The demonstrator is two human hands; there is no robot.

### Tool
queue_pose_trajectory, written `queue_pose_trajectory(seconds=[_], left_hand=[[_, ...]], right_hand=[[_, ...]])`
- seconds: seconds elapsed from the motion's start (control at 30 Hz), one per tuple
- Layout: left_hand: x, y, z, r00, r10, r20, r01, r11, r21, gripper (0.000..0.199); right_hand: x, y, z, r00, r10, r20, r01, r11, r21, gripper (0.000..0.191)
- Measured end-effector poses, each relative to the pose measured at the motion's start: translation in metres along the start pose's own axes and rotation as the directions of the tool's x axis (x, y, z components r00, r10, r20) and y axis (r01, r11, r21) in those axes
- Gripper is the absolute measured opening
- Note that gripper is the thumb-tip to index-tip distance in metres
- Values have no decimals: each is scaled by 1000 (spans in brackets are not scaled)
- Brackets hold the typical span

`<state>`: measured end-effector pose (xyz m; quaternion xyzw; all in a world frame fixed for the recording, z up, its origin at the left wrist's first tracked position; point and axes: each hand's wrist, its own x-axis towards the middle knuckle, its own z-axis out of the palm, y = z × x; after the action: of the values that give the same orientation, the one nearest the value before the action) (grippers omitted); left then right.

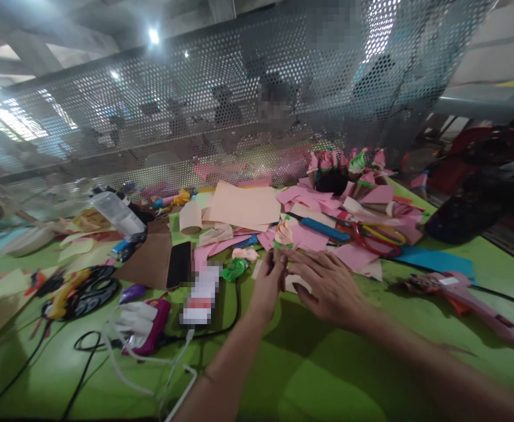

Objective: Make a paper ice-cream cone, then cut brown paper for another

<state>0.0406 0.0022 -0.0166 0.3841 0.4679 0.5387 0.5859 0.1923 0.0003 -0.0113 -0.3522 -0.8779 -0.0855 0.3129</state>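
A small craft ice cream cone (283, 232), with a peach swirl and green trim around its base, stands upright at my fingertips. My left hand (269, 280) pinches its lower part between thumb and fingers. From the other side, my right hand (333, 287) reaches over with bent fingers that meet the cone and the left fingertips. Most of the cone's lower part is hidden behind both hands. A cream paper piece (298, 283) shows under the right palm. Just left of my hands lie a green crumpled lump (234, 269) and a pale pink one (245, 254).
Finished-looking cones (357, 161) stand in a dark holder at the back. Pink sheets (312, 199), scissors (377, 237) and a blue-handled tool (324, 228) lie ahead. A pink glue gun (467, 299) rests at right. Two phones (180, 265), cables and a power strip (146, 325) occupy the left.
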Motion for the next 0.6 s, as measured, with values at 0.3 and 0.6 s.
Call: queue_pose_trajectory(seconds=[0.3, 0.6], left_hand=[[0, -1, -1, 999, 7, 37, -7, 1000, 14, 57], [1, 0, 0, 999, 35, 42, -36, 999, 32, 53]], right_hand=[[1, -1, -1, 1000, -14, 13, 14, 1000, -6, 25], [0, -1, -1, 1000, -18, 12, 18, 1000, -12, 22]])
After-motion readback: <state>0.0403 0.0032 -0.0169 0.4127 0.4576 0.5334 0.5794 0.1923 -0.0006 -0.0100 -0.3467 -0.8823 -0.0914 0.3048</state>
